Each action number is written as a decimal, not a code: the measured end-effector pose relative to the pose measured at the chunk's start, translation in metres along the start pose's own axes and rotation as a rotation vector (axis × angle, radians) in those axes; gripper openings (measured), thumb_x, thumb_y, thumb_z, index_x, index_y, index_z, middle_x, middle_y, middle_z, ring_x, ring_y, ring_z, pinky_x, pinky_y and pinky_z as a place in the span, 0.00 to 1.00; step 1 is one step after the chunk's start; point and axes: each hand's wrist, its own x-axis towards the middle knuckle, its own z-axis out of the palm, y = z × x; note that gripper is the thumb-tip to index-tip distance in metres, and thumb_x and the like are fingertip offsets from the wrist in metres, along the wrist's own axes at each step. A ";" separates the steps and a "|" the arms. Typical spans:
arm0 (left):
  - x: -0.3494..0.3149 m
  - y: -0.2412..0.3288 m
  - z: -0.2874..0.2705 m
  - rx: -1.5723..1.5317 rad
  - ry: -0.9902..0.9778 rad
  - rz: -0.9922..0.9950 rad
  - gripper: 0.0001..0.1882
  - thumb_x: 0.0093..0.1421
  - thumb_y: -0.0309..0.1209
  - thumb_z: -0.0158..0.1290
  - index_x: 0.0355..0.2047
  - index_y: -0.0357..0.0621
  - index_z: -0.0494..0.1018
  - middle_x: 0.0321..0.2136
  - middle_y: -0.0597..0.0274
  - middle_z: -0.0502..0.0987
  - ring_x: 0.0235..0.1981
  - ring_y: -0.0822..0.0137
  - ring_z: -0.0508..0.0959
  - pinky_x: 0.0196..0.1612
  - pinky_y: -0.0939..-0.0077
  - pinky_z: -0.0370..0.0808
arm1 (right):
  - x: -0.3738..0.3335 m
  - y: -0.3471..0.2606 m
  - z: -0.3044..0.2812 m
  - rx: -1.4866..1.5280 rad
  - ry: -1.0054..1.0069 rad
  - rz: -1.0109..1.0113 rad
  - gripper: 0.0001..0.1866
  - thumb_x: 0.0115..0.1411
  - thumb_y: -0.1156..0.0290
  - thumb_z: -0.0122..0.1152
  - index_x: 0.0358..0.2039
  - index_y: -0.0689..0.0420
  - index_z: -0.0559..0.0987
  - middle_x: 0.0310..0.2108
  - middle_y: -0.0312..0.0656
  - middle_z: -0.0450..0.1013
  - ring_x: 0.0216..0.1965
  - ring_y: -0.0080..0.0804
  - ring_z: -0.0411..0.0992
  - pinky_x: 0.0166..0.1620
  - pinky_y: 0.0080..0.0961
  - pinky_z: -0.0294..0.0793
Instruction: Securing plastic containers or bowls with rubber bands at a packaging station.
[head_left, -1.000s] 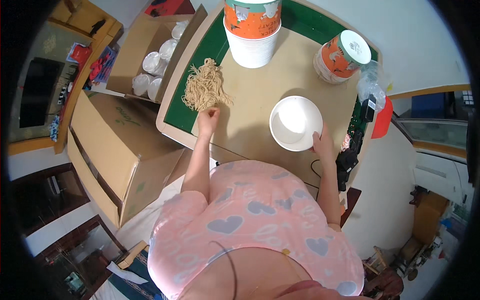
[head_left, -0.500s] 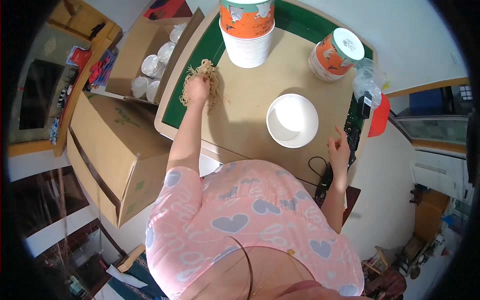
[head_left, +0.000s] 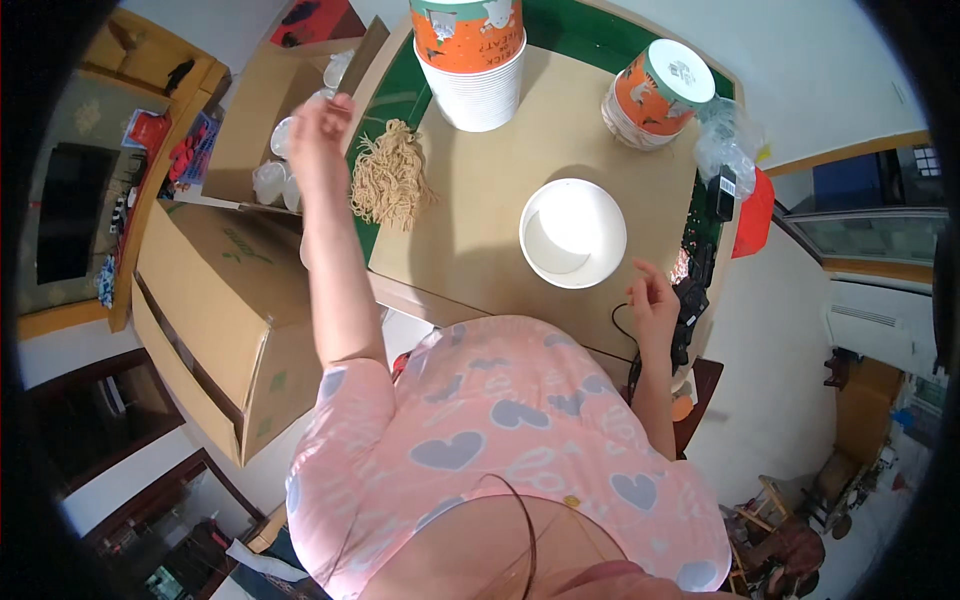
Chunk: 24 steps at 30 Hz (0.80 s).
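My left hand is raised over the table's left edge, beside the open carton of clear plastic cups. Its fingers are apart, loosely bent, with nothing seen in them. Just right of it lies a pile of tangled beige yarn-like strands. A round white tub stands near the middle of the table, its inside facing up and partly shaded. My right hand hovers beside the tub's lower right, fingers slightly bent and apart, holding nothing.
A tall stack of white tubs with an orange patterned one on top stands at the back. Another orange patterned tub sits back right, near clear plastic wrap and black cables. A large cardboard box is left of the table.
My left hand has let go of the beige strands and moved left, up beside the carton. The right hand has shifted slightly down and left. The view has shifted a little.
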 end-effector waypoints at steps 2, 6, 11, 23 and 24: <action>-0.011 0.039 0.024 0.000 -0.099 0.050 0.04 0.59 0.27 0.48 0.30 0.38 0.69 0.21 0.62 0.72 0.23 0.76 0.69 0.28 0.84 0.65 | -0.004 -0.010 0.011 0.103 0.001 -0.028 0.12 0.59 0.77 0.49 0.44 0.60 0.75 0.26 0.33 0.70 0.25 0.15 0.67 0.29 0.11 0.65; -0.085 0.035 0.054 0.545 -0.421 -0.033 0.05 0.59 0.27 0.49 0.30 0.40 0.72 0.28 0.69 0.73 0.25 0.80 0.67 0.28 0.86 0.64 | -0.010 -0.040 0.036 0.457 -0.281 0.085 0.16 0.65 0.66 0.45 0.45 0.64 0.73 0.40 0.41 0.73 0.42 0.25 0.71 0.47 0.22 0.70; -0.200 -0.029 0.057 0.737 -0.913 -0.370 0.02 0.54 0.23 0.54 0.27 0.38 0.73 0.24 0.57 0.75 0.22 0.72 0.74 0.25 0.77 0.69 | -0.018 -0.039 0.083 0.941 -0.532 0.301 0.15 0.65 0.66 0.45 0.45 0.64 0.72 0.43 0.42 0.70 0.45 0.27 0.69 0.51 0.25 0.68; -0.244 -0.069 0.004 1.016 -1.140 -0.260 0.05 0.49 0.30 0.52 0.22 0.41 0.72 0.22 0.54 0.74 0.25 0.54 0.76 0.28 0.62 0.71 | 0.002 -0.023 0.041 1.115 -0.205 0.386 0.11 0.64 0.67 0.46 0.33 0.61 0.72 0.16 0.31 0.62 0.18 0.18 0.59 0.28 0.19 0.64; -0.245 -0.074 0.000 1.015 -1.140 -0.260 0.05 0.49 0.30 0.52 0.22 0.41 0.72 0.22 0.54 0.74 0.25 0.54 0.76 0.28 0.62 0.71 | 0.001 -0.023 0.039 1.027 -0.263 0.377 0.11 0.64 0.67 0.45 0.32 0.61 0.72 0.14 0.30 0.59 0.16 0.17 0.55 0.25 0.17 0.61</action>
